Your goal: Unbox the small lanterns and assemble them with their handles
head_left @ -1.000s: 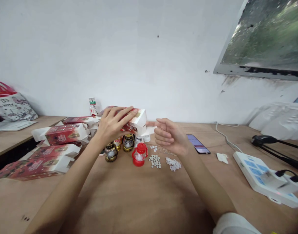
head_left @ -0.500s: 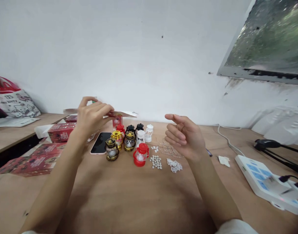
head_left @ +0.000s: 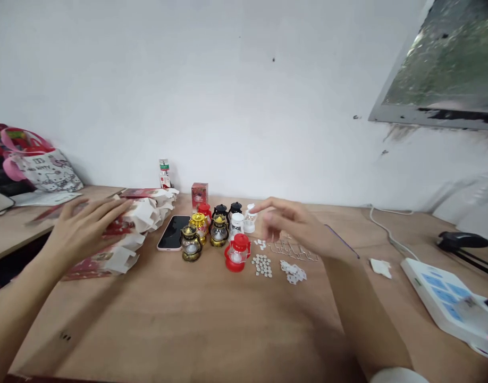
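Note:
My left hand (head_left: 86,226) lies with its fingers stretched out over a pile of red flattened paper boxes (head_left: 96,263) with white end flaps. My right hand (head_left: 295,223), partly blurred, hovers above the bent metal wires (head_left: 287,248) with its index finger extended and nothing seen in it. Near that fingertip stands a white mini lantern (head_left: 250,219). A red mini lantern (head_left: 237,254) is in front of a group of several gold, bronze, black and white ones. Small white round pieces (head_left: 262,265) and white flat plastic parts (head_left: 293,272) lie to the right.
A phone (head_left: 174,233) rests left of the lanterns. Behind them are an upright red box (head_left: 200,195) and a small bottle (head_left: 164,173) by the wall. To the right lie a purple stick (head_left: 342,240), a crumpled white scrap (head_left: 380,267) and a power strip (head_left: 437,298).
My left hand has moved left and down from above the phone, and the flat box it held up is now lowered to the pile. My right hand has tipped downward and inward.

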### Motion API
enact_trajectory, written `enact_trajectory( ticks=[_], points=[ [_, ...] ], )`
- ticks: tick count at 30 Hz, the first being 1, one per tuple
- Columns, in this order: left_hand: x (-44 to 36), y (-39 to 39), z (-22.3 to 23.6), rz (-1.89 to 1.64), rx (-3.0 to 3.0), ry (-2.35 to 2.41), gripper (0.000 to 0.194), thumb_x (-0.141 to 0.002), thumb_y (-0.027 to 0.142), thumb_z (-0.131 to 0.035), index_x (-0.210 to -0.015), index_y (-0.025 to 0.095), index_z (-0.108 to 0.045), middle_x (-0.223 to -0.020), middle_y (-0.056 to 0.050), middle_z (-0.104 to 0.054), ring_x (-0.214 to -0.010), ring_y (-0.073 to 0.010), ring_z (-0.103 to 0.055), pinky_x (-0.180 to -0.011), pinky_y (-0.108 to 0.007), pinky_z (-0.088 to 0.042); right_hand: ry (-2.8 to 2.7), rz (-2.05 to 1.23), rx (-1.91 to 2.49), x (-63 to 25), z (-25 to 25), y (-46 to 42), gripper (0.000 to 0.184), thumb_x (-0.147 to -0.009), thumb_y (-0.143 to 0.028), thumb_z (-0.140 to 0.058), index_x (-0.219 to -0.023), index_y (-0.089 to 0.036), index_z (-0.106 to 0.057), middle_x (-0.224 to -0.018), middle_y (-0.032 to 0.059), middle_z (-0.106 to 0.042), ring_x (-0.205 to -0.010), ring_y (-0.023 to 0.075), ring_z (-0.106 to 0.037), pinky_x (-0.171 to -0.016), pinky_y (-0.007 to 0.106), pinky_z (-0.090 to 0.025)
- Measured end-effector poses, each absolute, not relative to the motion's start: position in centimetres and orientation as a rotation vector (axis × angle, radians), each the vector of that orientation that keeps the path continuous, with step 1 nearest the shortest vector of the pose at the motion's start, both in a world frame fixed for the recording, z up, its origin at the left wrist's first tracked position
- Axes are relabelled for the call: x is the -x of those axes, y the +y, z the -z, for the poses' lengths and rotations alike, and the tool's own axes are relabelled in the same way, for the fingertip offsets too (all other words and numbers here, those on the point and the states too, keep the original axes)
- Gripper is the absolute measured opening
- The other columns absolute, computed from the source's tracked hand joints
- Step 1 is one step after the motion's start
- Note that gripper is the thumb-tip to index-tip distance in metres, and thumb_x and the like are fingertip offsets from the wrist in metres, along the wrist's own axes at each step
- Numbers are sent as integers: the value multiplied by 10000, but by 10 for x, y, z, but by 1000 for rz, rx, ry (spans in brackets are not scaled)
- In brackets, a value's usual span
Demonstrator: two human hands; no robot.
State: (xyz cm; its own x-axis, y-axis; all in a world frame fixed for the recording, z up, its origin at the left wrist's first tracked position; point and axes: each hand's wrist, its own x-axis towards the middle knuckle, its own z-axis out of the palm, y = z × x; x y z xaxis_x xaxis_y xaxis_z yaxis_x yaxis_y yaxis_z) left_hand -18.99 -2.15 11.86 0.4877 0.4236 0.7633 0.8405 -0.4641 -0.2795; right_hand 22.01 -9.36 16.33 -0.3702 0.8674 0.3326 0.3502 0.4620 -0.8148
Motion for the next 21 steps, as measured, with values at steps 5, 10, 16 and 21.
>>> enact_trajectory(
  ticks=[5,10,16,21],
  points=[
    [217,-24,-92,870,2192,-1147,552,-782,419,-487,-1299,563,-360,-1314,121,-528,-1108,-331,-552,-995,-538,-269,-2388,-291,1417,-207,-147,-86,329,-856,-324,-528,-1173,-238,-549,-1008,75,-642,-898,218,-595,-699,310,-438],
    [239,-18,-83,825,2212,-1180,583,-792,357,-457,-1295,603,-292,-1346,193,-438,-1151,-332,-537,-977,-571,-296,-2630,-163,1570,-198,-130,-69,454,-807,-304,-595,-1243,-237,-488,-1103,104,-573,-952,268,-584,-666,298,-427],
    [213,-47,-104,1087,2225,-1156,735,-724,276,-479,-1362,543,-230,-1410,300,-259,-1299,-382,-358,-1063,-573,-251,-2792,-79,1579,-179,-111,-59,603,-673,-296,-728,-1200,-181,-458,-1169,138,-499,-886,274,-599,-610,293,-428],
    [116,-82,-85,1471,2430,-997,554,-765,218,-526,-1245,491,-475,-1208,87,-605,-1025,-261,-599,-898,-424,-493,-2874,-10,1289,-171,-106,-52,337,-777,-196,-601,-1089,-153,-481,-1083,113,-527,-843,217,-576,-640,291,-428]
  ],
)
